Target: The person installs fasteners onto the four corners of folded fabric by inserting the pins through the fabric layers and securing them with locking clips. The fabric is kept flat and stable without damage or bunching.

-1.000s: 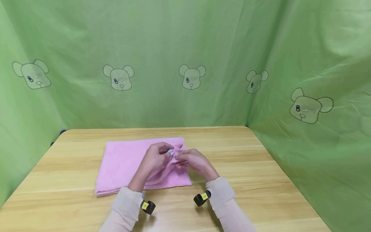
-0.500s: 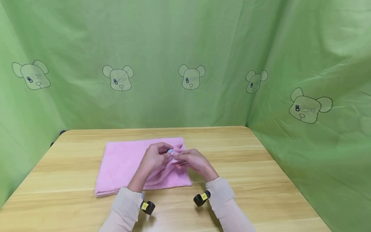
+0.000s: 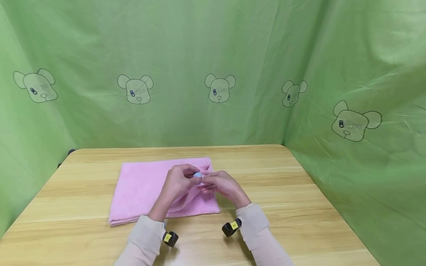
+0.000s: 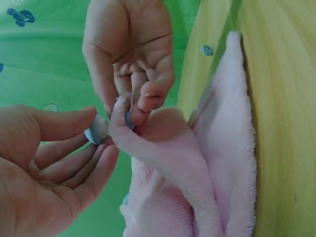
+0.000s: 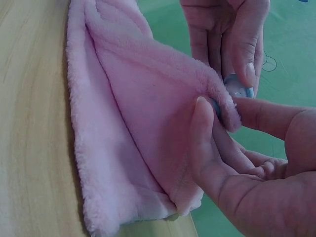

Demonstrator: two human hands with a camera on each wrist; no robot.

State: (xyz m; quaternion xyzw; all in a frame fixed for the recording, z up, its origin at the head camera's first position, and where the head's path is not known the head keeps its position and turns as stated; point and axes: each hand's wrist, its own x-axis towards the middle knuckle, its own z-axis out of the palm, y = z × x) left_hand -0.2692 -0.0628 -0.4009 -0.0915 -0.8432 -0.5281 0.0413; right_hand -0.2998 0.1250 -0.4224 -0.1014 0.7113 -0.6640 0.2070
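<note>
A folded pink plush blanket lies on the table, its right front part lifted into a loose fold. My left hand pinches a small, round light-blue and white cap-like piece between thumb and fingers, right beside the blanket's edge. My right hand pinches that raised edge between thumb and fingers. Against the fabric under the right fingers sits a small blue disc, partly hidden. Whether the cap and the disc are joined through the fabric cannot be made out.
The wooden table extends around the blanket. Green curtains with bear-head prints hang behind and at both sides. Another bit of blue shows at the blanket's edge in the left wrist view.
The left hand has shifted slightly, and more of the light-blue piece shows between its fingers. The right hand and the blanket stay nearly in place.
</note>
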